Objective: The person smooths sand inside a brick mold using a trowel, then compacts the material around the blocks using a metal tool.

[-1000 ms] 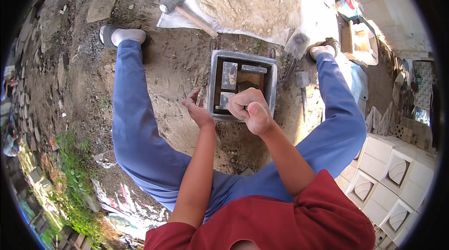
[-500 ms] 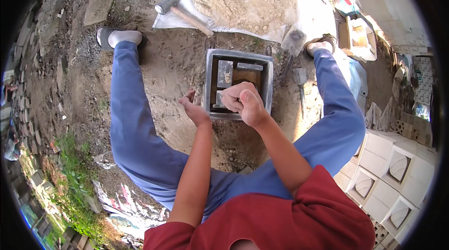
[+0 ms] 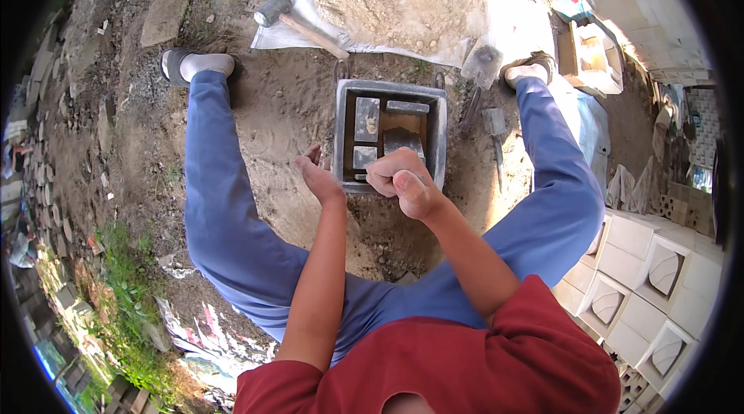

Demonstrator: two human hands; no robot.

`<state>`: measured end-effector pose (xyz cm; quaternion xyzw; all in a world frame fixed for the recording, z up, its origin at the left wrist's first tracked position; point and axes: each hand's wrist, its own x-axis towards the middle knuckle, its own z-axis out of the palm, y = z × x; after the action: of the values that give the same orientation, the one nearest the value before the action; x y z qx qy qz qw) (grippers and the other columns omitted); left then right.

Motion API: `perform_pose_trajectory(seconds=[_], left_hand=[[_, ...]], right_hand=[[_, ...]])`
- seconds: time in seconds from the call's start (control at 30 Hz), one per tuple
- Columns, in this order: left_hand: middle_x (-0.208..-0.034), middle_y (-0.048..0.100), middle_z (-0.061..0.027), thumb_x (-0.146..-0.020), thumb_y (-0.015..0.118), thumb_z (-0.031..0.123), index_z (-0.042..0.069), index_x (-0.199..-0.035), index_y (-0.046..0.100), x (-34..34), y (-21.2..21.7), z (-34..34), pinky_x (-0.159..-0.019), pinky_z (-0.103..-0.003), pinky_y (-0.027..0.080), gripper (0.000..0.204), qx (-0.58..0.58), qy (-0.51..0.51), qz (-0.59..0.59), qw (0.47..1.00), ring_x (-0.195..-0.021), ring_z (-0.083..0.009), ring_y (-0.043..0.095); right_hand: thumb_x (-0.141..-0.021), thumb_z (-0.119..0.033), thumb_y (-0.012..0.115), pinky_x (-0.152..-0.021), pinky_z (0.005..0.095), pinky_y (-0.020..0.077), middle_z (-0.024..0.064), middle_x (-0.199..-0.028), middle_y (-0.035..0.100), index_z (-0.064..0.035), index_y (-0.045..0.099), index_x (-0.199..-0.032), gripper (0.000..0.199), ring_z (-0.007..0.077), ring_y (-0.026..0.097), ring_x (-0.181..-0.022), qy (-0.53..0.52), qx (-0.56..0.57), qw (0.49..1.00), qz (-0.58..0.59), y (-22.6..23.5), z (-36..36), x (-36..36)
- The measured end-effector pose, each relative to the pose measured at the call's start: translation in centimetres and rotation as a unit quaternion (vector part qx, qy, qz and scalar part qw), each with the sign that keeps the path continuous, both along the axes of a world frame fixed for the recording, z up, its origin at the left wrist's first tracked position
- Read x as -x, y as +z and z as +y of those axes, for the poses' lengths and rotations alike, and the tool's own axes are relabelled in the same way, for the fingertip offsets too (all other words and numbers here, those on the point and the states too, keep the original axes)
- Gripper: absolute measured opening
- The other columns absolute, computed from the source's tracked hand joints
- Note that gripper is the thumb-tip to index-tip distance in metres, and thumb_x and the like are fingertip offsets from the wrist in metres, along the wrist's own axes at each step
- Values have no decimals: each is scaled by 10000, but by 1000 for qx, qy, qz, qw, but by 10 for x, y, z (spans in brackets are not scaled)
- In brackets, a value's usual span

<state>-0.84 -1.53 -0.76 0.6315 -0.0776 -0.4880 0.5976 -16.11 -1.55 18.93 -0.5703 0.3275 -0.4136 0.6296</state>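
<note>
Between my feet sits a grey metal box mould (image 3: 440, 135) with dark block-shaped inserts (image 3: 366, 120) standing inside it. My right hand (image 3: 406, 182) is over the mould's near right corner, its fingers curled into a fist. Whatever the fist holds, if anything, is hidden. Palm turned inward, my left hand (image 3: 319, 175) hovers just outside the mould's near left corner, with its fingers loosely bent and apart. It holds nothing.
Beyond the mould, a heap of pale sandy soil (image 3: 395, 3) lies on a white sheet. A mallet (image 3: 298, 19) rests at the sheet's near left edge. Two trowels (image 3: 482, 65) are on the ground to the right. White ventilation blocks (image 3: 651, 282) are stacked at the right.
My right hand has drawn back toward me from over the middle of the mould, baring a dark curved insert inside. My left hand has barely moved.
</note>
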Motion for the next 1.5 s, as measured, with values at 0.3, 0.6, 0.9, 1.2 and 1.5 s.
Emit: perform_pose_trajectory(seconds=[0.3,0.6,0.9,1.2,1.5], left_hand=[[-1323,567,-152,-1085,223,518,13,-1234,581,2,3,-3,-1110,-474,366,636,7,-11,3,1000,-1313,-276,485],[-1275,594,-174,-1083,300,413,-16,-1188,617,-5,-6,-2,-1076,-437,381,544,-26,-86,-154,984,-1241,-319,530],[-1273,589,-234,-1050,459,254,-48,-1241,592,16,67,-4,-1060,-440,395,381,63,-264,-431,861,-1212,-383,540],[-1240,621,-203,-947,633,192,-6,-1232,614,46,146,57,-1009,-446,461,348,187,-573,-493,627,-1177,-373,582],[-1139,600,-189,-879,691,233,-52,-1163,612,77,135,60,-963,-472,458,410,170,-568,-588,551,-1079,-390,574]], right_hand=[[-916,-759,414,-458,312,167,-7,-528,243,-88,241,-577,771,126,239,-462,-13,26,999,18,3,16,31],[-882,-762,481,-438,317,145,1,-477,235,-98,228,-535,790,158,231,-408,-78,35,995,-52,62,32,85],[-925,-752,394,-476,341,192,-9,-496,278,-122,295,-582,724,143,197,-441,-166,76,951,-251,66,35,143],[-940,-736,382,-492,327,160,-29,-502,237,-143,274,-584,700,127,163,-466,-342,115,899,-247,75,47,182],[-959,-698,382,-501,322,149,-32,-513,193,-139,238,-590,686,121,155,-481,-438,54,885,-151,23,46,180]])
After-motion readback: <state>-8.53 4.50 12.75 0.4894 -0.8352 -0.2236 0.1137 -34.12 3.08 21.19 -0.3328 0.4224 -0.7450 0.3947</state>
